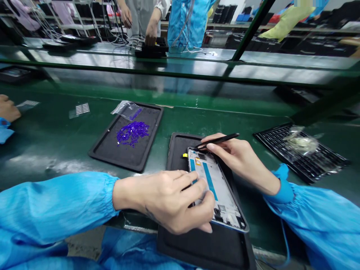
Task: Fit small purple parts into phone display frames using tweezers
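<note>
An opened phone frame (222, 191) with blue adhesive strips lies slanted over a black tray (180, 142). My left hand (174, 198) grips the frame's left side, its fingers curled over the edge and the inner face. Black tweezers (222, 139) are pinched in my right hand (233, 153), and their tips reach the top end of the frame. Whether the tips hold a part is too small to tell. A yellow tab (185, 155) sticks out at the upper left edge of the frame.
Left of the frame, another black tray (126, 161) carries small purple pieces (132, 133) and a clear plastic bag (126, 109). A ribbed black tray (281, 142) with bagged parts lies right. A label sheet (82, 108) is farther left, near another person's hand (8, 108). Green rails cross behind.
</note>
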### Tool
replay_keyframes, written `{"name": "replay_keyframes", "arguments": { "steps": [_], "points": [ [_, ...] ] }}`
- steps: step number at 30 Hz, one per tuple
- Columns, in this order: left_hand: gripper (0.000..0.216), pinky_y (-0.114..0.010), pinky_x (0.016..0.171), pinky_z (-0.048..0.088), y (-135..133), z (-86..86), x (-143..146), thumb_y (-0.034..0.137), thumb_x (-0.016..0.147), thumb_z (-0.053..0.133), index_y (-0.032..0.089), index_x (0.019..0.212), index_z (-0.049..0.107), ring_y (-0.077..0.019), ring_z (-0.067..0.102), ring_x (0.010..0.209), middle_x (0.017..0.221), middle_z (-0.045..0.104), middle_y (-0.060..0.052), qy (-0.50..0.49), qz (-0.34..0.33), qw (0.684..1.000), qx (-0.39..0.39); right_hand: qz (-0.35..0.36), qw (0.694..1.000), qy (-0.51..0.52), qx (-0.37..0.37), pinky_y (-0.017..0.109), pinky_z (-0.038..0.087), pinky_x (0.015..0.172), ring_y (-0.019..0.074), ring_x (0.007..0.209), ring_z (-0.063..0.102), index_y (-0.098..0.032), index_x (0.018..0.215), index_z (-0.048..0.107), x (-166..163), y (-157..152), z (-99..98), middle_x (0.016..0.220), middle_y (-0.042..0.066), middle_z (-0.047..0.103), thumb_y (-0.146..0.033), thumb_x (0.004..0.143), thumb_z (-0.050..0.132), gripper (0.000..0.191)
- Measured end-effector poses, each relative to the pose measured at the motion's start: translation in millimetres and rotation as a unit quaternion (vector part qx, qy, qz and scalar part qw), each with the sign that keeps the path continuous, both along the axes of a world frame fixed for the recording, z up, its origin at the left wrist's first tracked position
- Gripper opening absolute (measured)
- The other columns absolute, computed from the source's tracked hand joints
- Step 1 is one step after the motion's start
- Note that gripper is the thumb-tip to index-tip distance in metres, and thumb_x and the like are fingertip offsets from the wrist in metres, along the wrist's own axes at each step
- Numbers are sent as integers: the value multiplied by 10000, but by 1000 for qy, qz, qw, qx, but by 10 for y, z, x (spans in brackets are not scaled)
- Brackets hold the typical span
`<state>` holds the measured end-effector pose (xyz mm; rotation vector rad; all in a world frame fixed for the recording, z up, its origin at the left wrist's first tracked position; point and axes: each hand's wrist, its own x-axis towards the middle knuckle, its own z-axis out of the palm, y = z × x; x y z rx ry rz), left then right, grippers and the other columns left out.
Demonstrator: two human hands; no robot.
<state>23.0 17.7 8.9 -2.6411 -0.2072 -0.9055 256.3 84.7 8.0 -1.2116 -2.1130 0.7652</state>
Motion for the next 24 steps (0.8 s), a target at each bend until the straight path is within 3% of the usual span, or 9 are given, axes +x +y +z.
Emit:
{"name": "replay_keyframes", "arguments": {
  "steps": [7, 11, 16, 21, 24],
  "points": [
    [460, -345, 805, 645, -14, -33, -6, 457, 1019, 457, 75, 974, 708, -265, 755, 897, 946, 762, -146, -8, -3, 1000, 0, -13, 999, -20, 32, 378, 573, 852, 238, 882, 738, -228, 995, 725, 3, -2, 44, 970, 41, 775, -428, 930, 584, 253],
    [458, -335, 762, 649, -52, -93, -17, 487, 1002, 488, 78, 1040, 692, -245, 752, 872, 970, 757, -151, 25, -8, 1000, -7, -16, 998, 44, -37, 381, 604, 824, 243, 889, 746, -225, 993, 715, 19, 14, 34, 964, 56, 774, -498, 910, 620, 301],
    [427, -356, 723, 637, -141, -138, -19, 434, 1005, 489, 54, 1090, 663, -270, 741, 903, 998, 742, -189, 95, 4, 996, -2, -32, 975, 163, -146, 377, 630, 801, 241, 918, 749, -208, 1007, 699, 63, 49, -8, 973, 71, 768, -536, 860, 688, 360],
    [378, -337, 695, 611, -189, -89, -18, 391, 1022, 457, 71, 1120, 631, -264, 714, 935, 1030, 713, -167, 161, 34, 986, -24, -42, 961, 211, -174, 358, 632, 793, 221, 902, 749, -186, 983, 693, 56, 52, -26, 971, 75, 762, -527, 806, 748, 387],
    [439, -331, 752, 592, -191, -64, 2, 486, 1025, 449, 92, 1122, 618, -232, 685, 943, 1054, 689, -130, 173, 44, 984, -28, -60, 956, 238, -160, 352, 631, 777, 221, 890, 751, -168, 981, 698, 62, 78, -38, 949, 86, 762, -560, 788, 751, 440]
  ]
}}
